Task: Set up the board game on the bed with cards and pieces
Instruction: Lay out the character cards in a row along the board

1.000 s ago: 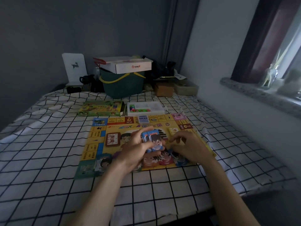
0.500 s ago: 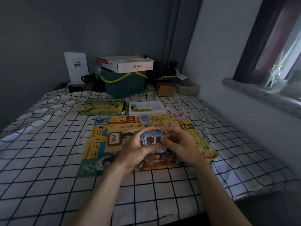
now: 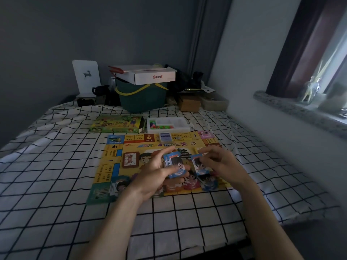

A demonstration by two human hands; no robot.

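Your left hand [image 3: 155, 172] is gripping the stack of cards [image 3: 175, 166] over the middle of the game board [image 3: 112, 162], which lies flat on the checked bedsheet [image 3: 56, 184]. Your right hand [image 3: 221, 165] pinches one card [image 3: 199, 165] just beside the stack. The tray of pieces [image 3: 168, 124] and game box [image 3: 117, 124] sit past the board's far edge.
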